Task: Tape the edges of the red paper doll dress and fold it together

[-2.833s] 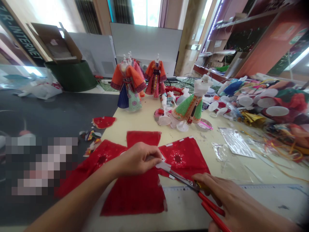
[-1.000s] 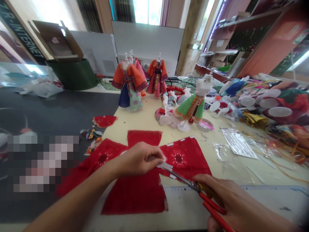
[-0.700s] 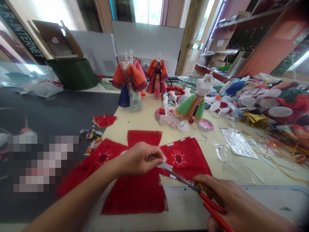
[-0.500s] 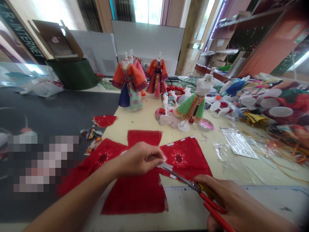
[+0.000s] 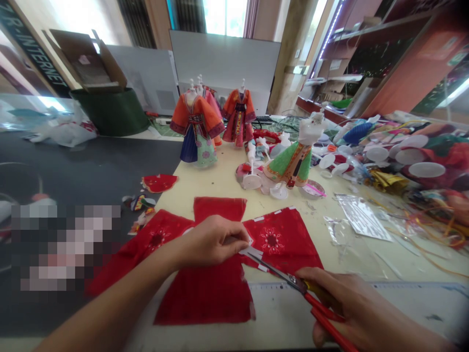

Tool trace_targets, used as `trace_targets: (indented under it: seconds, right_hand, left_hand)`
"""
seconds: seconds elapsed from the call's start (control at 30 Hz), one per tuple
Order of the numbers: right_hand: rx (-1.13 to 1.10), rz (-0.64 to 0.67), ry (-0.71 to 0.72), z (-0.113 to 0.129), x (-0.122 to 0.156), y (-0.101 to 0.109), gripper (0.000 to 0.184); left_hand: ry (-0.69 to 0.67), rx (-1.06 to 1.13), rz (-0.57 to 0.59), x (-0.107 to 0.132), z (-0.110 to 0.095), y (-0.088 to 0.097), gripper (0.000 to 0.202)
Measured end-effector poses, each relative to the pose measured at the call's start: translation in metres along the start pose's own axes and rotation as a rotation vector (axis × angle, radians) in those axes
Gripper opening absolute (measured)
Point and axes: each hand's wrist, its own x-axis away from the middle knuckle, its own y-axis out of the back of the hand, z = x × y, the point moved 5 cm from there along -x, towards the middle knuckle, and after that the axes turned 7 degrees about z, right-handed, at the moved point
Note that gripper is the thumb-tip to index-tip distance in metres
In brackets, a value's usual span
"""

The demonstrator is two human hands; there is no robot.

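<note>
My left hand (image 5: pixel 216 240) pinches a small strip of white tape (image 5: pixel 252 252) above the middle of a red cloth piece (image 5: pixel 208 298). In my right hand (image 5: pixel 340 303) is a pair of scissors (image 5: pixel 293 281) with red and yellow handles. The tips of its blades meet the tape strip just right of my left fingers. The red cloth lies flat in a cross shape, with flower patterns on its side panels. Short white tape pieces (image 5: pixel 263 268) sit along the edges of the right panel. My left wrist and forearm cover part of the cloth.
Dressed doll forms (image 5: pixel 198 124) stand at the back, and one in a green skirt (image 5: pixel 289 164) stands nearer right. White stands and scraps (image 5: pixel 399 151) are heaped at the right. A ruler (image 5: pixel 403 288) lies in front. Red scraps (image 5: pixel 160 183) lie on the left.
My right hand and the scissors have shifted very slightly. My left hand stays where it was with the tape strip, and the cloth has not moved.
</note>
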Motion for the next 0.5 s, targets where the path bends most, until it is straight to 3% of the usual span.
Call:
trace_targets:
  seconds: [0.5]
  right_hand:
    - [0.155, -0.143, -0.006, 0.0063, 0.0011, 0.0066, 0.046]
  left_hand:
    - [0.063, -0.055, -0.082, -0.0005, -0.0004, -0.0001, 0.017]
